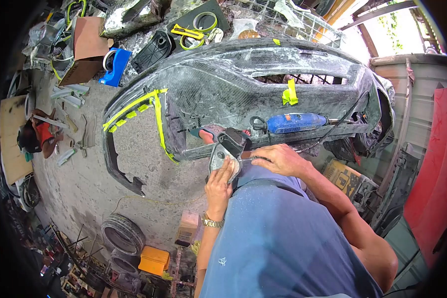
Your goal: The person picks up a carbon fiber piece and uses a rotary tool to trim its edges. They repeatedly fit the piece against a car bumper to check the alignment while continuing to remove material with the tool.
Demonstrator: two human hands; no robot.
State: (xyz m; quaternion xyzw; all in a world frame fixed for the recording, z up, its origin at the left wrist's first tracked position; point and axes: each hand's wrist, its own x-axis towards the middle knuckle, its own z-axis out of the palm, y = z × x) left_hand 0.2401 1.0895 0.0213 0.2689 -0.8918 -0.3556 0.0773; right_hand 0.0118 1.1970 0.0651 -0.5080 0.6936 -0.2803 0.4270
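My left hand [218, 191], with a watch on the wrist, grips a small part [218, 158] with a pale grey plate and a black ribbed block, held above my lap. My right hand [284, 160] is closed round a slim dark tool [260, 158], its tip right at the part's edge. Just beyond, a blue rotary tool [295, 123] lies on a large, dusty, dark bumper-shaped panel [203, 94]. A black flexible shaft [319, 142] runs from its end, curving back toward my right hand. Yellow-green tape [159, 121] lines an opening in the panel.
Tape rolls [205, 21], a yellow cutter [187, 32] and a blue tape dispenser [115, 67] lie behind the panel. A person [43, 130] crouches far left. Tyres [123, 233] and an orange object [154, 260] are at lower left. A red panel [432, 174] leans at right.
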